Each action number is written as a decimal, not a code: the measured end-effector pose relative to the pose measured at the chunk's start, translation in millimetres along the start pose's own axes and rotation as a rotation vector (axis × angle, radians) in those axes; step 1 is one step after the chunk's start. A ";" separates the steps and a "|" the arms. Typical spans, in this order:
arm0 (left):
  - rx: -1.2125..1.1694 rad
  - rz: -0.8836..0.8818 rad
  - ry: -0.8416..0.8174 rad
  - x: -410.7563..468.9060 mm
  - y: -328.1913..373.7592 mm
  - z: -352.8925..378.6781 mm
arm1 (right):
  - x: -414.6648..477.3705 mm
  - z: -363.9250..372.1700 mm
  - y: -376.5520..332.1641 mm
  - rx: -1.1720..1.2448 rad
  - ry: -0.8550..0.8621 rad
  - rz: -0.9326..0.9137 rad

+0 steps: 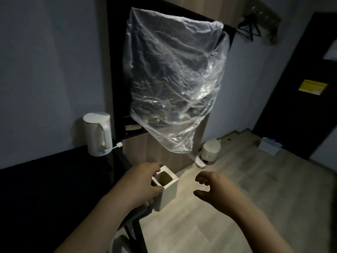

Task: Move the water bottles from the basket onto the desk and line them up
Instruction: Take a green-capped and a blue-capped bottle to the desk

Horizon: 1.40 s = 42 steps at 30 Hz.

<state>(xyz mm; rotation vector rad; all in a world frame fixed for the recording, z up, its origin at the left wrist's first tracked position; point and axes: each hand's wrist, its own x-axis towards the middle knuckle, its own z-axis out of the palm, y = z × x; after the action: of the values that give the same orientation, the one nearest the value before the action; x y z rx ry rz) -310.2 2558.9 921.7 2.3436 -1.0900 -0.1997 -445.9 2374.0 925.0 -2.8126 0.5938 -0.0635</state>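
Observation:
My left hand [141, 181] grips the rim of a small white square basket [168, 190] and holds it in the air just past the right edge of the black desk [54, 189]. The basket's inside looks bare; no water bottle shows in it or anywhere else in view. My right hand [214, 189] hovers to the right of the basket, apart from it, with its fingers curled and spread and nothing in them.
A white electric kettle [98, 134] stands at the desk's far right corner, its cable plugged in behind. A clear plastic bag [175, 79] hangs over a dark wall panel. A small white bin [209, 150] sits on the wooden floor [255, 179]. A dark door [300, 88] is on the right.

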 end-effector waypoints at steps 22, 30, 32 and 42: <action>-0.019 0.459 -0.343 276.7 131.9 134.6 | 60.5 -43.2 215.6 -0.011 0.021 0.613; 0.029 0.622 -0.419 382.0 176.5 174.1 | 118.8 -65.5 278.9 0.024 0.019 0.741; 0.046 0.667 -0.419 406.9 195.7 188.6 | 130.4 -73.8 305.0 0.020 0.030 0.763; 0.079 0.728 -0.353 536.2 307.7 265.1 | 189.8 -130.9 472.7 -0.018 0.144 0.778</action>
<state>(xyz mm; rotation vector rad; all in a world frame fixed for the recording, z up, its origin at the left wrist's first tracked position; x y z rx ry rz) -252.3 1888.9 910.7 1.8545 -2.0698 -0.3002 -469.7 1848.6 923.0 -2.4028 1.6653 -0.1063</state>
